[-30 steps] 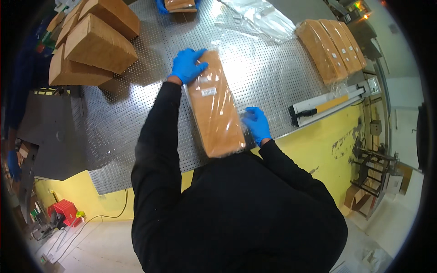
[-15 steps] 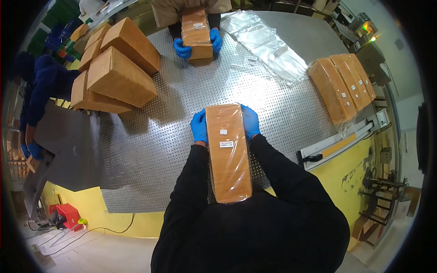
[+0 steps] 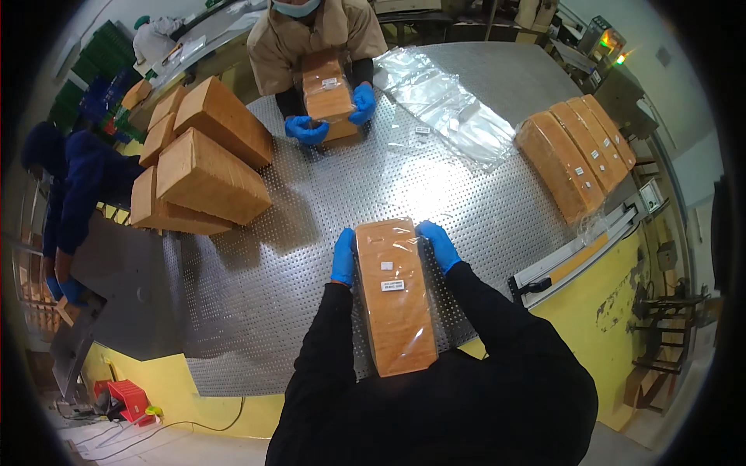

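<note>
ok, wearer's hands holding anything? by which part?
Wrapped brown block, seemingly: left hand at its left side, right hand at its right, near far end.

packing workroom | metal worktable (image 3: 311, 202) | clear bags (image 3: 458, 109) | green crates (image 3: 103, 53)

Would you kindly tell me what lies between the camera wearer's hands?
In the head view, a plastic-wrapped brown block lies between the left hand and right hand.
</note>
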The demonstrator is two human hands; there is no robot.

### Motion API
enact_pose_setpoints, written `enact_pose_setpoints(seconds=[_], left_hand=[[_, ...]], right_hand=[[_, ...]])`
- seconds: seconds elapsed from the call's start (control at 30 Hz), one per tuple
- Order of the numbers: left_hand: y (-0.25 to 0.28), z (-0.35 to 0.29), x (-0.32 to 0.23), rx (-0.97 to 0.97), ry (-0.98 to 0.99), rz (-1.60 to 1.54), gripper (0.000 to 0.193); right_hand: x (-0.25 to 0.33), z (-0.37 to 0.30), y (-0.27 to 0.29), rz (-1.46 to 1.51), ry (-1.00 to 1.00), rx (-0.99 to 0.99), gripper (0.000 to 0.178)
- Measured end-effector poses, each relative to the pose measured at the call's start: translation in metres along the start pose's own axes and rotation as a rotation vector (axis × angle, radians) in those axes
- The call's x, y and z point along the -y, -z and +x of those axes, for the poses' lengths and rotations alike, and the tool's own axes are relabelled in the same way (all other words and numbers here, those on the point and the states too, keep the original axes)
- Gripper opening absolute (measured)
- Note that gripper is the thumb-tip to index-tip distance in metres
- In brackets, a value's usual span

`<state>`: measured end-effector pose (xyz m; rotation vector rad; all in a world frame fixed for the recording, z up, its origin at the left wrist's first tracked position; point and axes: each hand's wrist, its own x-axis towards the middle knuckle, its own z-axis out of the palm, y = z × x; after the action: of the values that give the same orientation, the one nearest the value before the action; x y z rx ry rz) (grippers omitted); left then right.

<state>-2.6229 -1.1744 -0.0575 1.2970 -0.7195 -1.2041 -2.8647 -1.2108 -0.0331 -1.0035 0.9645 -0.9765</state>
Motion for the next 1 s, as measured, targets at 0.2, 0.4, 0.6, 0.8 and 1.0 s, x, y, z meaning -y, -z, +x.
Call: enact_pose_setpoints(seconds=[0.2, 0.4, 0.6, 0.8, 1.0], left_hand=[[0.023, -0.003, -0.014, 0.266, 0.022, 0.218, 0.028], [0.036, 0.001, 0.002, 0.230, 0.024, 0.088, 0.027], [0.007, -0.001, 0.000, 0.193, 0.093, 0.088, 0.029], [0.024, -0.013, 0.020, 0.184, 0.138, -0.268, 0.035], [-0.031, -0.025, -0.034, 0.046, -0.224, -0.029, 0.036]], right_hand=[[-0.008, 0.014, 0.020, -0.065, -0.021, 0.126, 0.021], [0.001, 0.018, 0.013, -0.244, -0.100, 0.202, 0.023], [-0.041, 0.039, 0.029, -0.668, -0.095, 0.099, 0.030], [-0.051, -0.025, -0.003, -0.288, 0.033, -0.282, 0.031], [-0.051, -0.218, 0.072, -0.682, -0.276, 0.142, 0.026]])
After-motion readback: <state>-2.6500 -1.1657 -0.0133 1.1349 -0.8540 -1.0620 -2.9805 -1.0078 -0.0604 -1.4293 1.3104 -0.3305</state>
